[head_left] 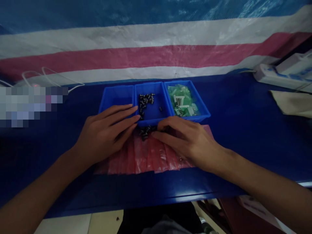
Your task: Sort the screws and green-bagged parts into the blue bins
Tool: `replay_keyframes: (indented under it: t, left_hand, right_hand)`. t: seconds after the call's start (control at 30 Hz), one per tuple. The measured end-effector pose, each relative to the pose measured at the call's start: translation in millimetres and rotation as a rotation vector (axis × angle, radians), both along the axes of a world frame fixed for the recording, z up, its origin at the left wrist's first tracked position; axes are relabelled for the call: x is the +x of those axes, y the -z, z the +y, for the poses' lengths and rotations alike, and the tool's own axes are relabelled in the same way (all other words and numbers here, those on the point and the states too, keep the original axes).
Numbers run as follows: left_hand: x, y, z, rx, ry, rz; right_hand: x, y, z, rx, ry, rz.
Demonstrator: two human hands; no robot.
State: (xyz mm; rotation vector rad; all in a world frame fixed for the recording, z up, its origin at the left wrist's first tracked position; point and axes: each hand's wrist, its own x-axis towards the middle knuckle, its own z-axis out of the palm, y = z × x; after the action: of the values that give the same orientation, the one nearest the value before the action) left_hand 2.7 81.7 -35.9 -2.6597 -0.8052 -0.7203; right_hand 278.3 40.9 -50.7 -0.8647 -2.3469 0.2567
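Note:
Small black screws (145, 132) lie in a loose pile on a row of pink plastic bags (143, 159), just in front of the middle blue bin. More black screws (146, 98) are inside the middle bin (154, 122). My left hand (103, 133) rests with its fingers stretched out, the fingertips at the near left corner of that bin. Holding nothing visible, it lies beside the pile. Thumb and index finger of my right hand (187, 138) are curled together around screws at the pile's right side; the fingers partly hide them.
A left blue bin (117, 94) and a right blue bin (203, 114) flank the middle one. Green bags with silver hardware (182, 100) fill the right bin. A white power strip (275, 78) and a beige cloth (292, 102) lie at right. White cables (52, 76) run at back left.

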Motion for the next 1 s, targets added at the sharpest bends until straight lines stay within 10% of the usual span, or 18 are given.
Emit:
replay_keyframes:
  t: [0.5,0.77,1.0]
  left_hand:
    - [-0.1,-0.7,0.2,0.056,0.03,0.006]
    - [1.1,0.2,-0.6,0.072,0.02,0.018]
    - [0.6,0.0,0.2,0.048,0.025,-0.001]
  right_hand:
    - [3.5,-18.6,3.7,-1.085,-0.171,0.644]
    - [7.6,-22.6,-2.1,-0.497,0.02,0.668]
    - [6.4,-5.1,0.7,0.187,-0.099,-0.25]
